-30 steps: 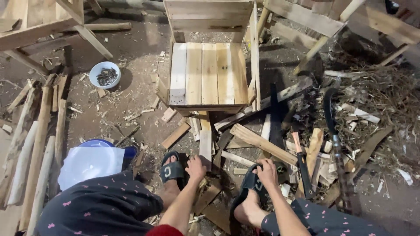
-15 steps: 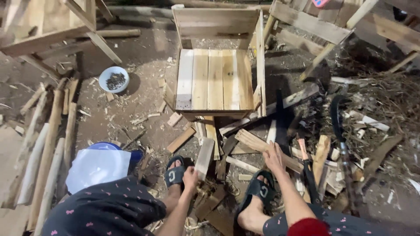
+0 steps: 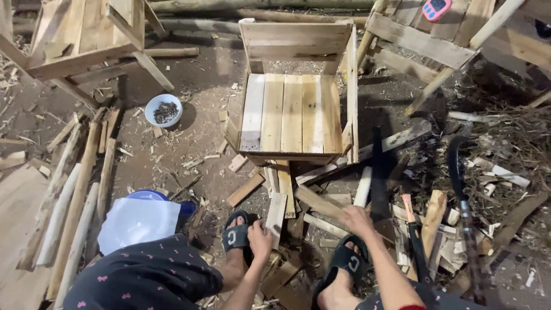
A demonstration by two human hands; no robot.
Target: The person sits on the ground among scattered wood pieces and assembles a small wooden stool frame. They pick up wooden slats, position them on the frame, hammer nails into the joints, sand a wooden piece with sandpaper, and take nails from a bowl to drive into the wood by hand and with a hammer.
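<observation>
At the top right of the frame a small pink and blue gadget (image 3: 434, 8) with a pale screen sits on a slanted pallet frame (image 3: 422, 40). In the upper left, a pale blue bowl (image 3: 163, 110) stands on the dirt floor (image 3: 201, 86) and holds a dark heap of small bits, too small to make out. At the lower left, a white plastic sack (image 3: 136, 223) lies over a blue tub (image 3: 150, 196), hiding what is in it. Top centre stands a wooden crate (image 3: 295, 97) with a slatted bottom, its open side facing the camera.

At the bottom centre, the left hand (image 3: 260, 238) is clamped on the lower end of a short pale wooden slat (image 3: 276, 212), which rises tilted just beside the left black sandal (image 3: 236, 236). The right hand (image 3: 357, 220) rests, fingers curled, on the scrap wood just above the right sandal (image 3: 346, 259), at the lower end of a white stick (image 3: 363, 188); whether it grips anything I cannot tell. Offcuts and shavings lie all round the feet, and a curved dark blade (image 3: 456, 166) lies to the right.
</observation>
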